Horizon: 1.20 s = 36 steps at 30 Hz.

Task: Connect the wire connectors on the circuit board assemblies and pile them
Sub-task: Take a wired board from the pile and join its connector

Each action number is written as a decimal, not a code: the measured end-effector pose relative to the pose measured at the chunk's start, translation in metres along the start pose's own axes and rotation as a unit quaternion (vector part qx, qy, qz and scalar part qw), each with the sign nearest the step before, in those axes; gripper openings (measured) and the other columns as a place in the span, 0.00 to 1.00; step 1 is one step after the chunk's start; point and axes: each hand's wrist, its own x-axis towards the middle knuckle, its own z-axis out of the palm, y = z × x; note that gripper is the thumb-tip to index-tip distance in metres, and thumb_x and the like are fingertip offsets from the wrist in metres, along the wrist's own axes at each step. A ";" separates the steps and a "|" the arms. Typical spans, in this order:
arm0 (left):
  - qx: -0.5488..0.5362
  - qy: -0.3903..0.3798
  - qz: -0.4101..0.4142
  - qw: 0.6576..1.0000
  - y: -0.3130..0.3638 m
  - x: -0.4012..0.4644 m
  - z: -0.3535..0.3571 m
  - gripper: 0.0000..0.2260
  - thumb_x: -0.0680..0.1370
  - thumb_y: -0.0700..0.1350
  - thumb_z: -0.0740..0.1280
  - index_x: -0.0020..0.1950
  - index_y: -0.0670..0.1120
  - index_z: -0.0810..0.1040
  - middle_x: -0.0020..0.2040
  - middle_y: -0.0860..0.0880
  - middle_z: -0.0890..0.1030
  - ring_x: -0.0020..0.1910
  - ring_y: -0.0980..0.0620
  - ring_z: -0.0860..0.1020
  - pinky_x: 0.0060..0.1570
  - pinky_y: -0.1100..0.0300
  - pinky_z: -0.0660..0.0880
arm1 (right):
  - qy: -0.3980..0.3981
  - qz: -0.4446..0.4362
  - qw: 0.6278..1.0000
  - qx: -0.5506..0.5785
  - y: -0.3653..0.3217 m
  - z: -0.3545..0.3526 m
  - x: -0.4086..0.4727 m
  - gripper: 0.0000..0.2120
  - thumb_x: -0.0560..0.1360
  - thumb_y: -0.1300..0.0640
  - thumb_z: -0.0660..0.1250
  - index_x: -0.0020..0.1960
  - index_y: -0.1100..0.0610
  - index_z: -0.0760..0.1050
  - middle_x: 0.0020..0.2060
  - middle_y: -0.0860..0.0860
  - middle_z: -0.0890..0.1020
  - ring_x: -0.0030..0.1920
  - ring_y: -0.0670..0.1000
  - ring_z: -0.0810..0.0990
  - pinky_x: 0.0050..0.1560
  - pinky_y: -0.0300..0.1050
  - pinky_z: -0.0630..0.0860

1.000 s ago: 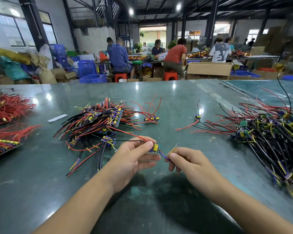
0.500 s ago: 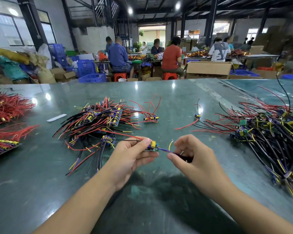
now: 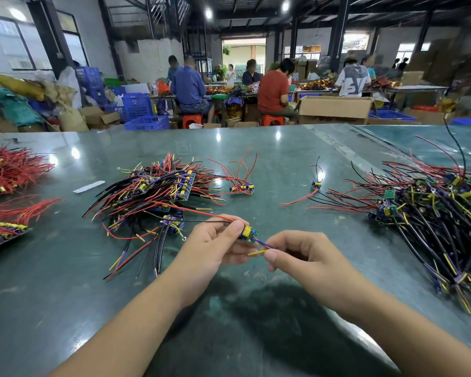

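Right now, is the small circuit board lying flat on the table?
No, the left hand holds the small circuit board above the table, while the right hand pinches its wires.

Glossy green counter (image 3: 256, 148) | blue crates (image 3: 139, 107) and cardboard box (image 3: 335, 107) behind | dark steel beams, ceiling lamps (image 3: 208, 12) lit | windows (image 3: 8, 47) left

Overhead lamps (image 3: 208, 13) and daylight from the windows (image 3: 11, 47) light the hall brightly. The glossy green table (image 3: 256, 159) mirrors the lamps as small white glare spots at its far side, and a soft dark shadow (image 3: 269, 308) pools near its front edge. Beyond the table, distant figures blur slightly; wide-angle distortion bends the picture's edges.
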 end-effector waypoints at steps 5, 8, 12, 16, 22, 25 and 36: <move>-0.071 -0.002 -0.004 0.997 0.002 0.000 0.004 0.08 0.73 0.46 0.64 0.47 0.43 0.75 0.39 0.42 0.84 0.35 0.51 0.83 0.33 0.63 0.78 | 0.052 0.013 0.999 -0.009 0.003 0.000 0.003 0.08 0.75 0.61 0.67 0.38 0.55 0.79 0.29 0.48 0.79 0.30 0.44 0.68 0.30 0.33 0.63; -0.086 0.005 0.000 0.996 0.000 0.000 0.006 0.08 0.72 0.46 0.64 0.48 0.43 0.74 0.39 0.42 0.84 0.37 0.49 0.84 0.33 0.62 0.78 | 0.097 0.016 0.993 -0.071 0.006 0.000 0.005 0.06 0.75 0.58 0.68 0.38 0.54 0.80 0.31 0.51 0.81 0.29 0.44 0.70 0.31 0.35 0.65; -0.086 0.016 0.006 0.996 -0.001 0.002 0.007 0.08 0.72 0.45 0.65 0.47 0.42 0.74 0.38 0.43 0.83 0.37 0.49 0.84 0.33 0.63 0.78 | 0.104 0.022 0.993 -0.055 0.003 0.002 0.003 0.10 0.75 0.54 0.67 0.36 0.54 0.79 0.27 0.48 0.77 0.27 0.42 0.68 0.30 0.35 0.64; -0.067 0.014 0.014 0.998 -0.001 0.002 0.005 0.07 0.73 0.43 0.65 0.49 0.41 0.74 0.38 0.47 0.83 0.37 0.51 0.83 0.34 0.62 0.79 | 0.052 0.052 0.995 -0.061 -0.001 -0.004 0.003 0.13 0.77 0.57 0.62 0.37 0.56 0.80 0.35 0.64 0.78 0.31 0.49 0.68 0.35 0.43 0.64; -0.041 0.014 0.016 0.999 0.002 -0.001 0.004 0.09 0.71 0.44 0.66 0.49 0.41 0.76 0.39 0.45 0.83 0.37 0.50 0.83 0.35 0.63 0.78 | 0.025 0.055 0.997 -0.041 -0.005 -0.009 0.001 0.09 0.77 0.61 0.65 0.39 0.54 0.79 0.36 0.51 0.84 0.32 0.44 0.75 0.36 0.36 0.70; -0.029 0.010 0.012 0.999 0.003 -0.001 0.004 0.07 0.73 0.43 0.66 0.48 0.41 0.76 0.39 0.45 0.84 0.37 0.50 0.83 0.34 0.63 0.78 | 0.015 0.047 0.998 -0.036 -0.003 -0.011 0.002 0.08 0.76 0.63 0.66 0.41 0.54 0.79 0.36 0.52 0.83 0.33 0.44 0.77 0.40 0.40 0.74; 0.217 -0.025 0.113 0.969 0.001 -0.005 0.001 0.03 0.77 0.37 0.65 0.46 0.43 0.78 0.37 0.55 0.80 0.39 0.58 0.78 0.45 0.61 0.76 | -0.022 0.075 0.976 -0.201 0.008 -0.009 0.004 0.06 0.74 0.57 0.68 0.44 0.46 0.80 0.31 0.36 0.80 0.36 0.37 0.78 0.43 0.34 0.73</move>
